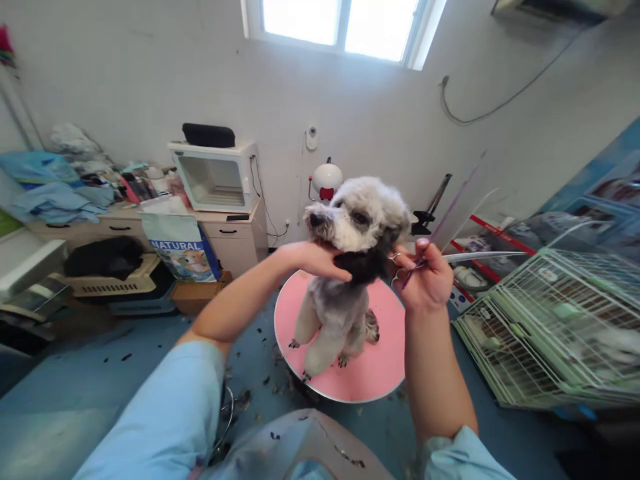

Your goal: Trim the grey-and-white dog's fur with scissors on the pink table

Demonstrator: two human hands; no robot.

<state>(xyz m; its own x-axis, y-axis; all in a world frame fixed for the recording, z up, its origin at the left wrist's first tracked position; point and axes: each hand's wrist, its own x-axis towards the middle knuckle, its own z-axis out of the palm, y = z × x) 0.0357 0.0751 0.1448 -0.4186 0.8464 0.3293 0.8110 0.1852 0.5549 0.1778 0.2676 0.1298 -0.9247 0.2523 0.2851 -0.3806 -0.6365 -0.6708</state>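
A small grey and white dog (333, 313) sits upright on a round pink grooming table (383, 377), its head turned toward the left. My left hand (320, 260) is under its chin, supporting the jaw with the thumb and fingers against the dark fur of the neck. Beside the dog's ear and neck, my right hand (429, 277) is closed around a pair of scissors (483, 255), their blades pointing out to the right. A thin purple strip or rod (456, 192) also rises from that hand; its exact kind is unclear.
Wire cages (540, 327) stand close on the right. At the left are a cabinet (235, 243) with a white box-like appliance (213, 180), a food bag (177, 247) and a pet carrier (115, 277). Hair clippings lie on the blue floor (150, 373).
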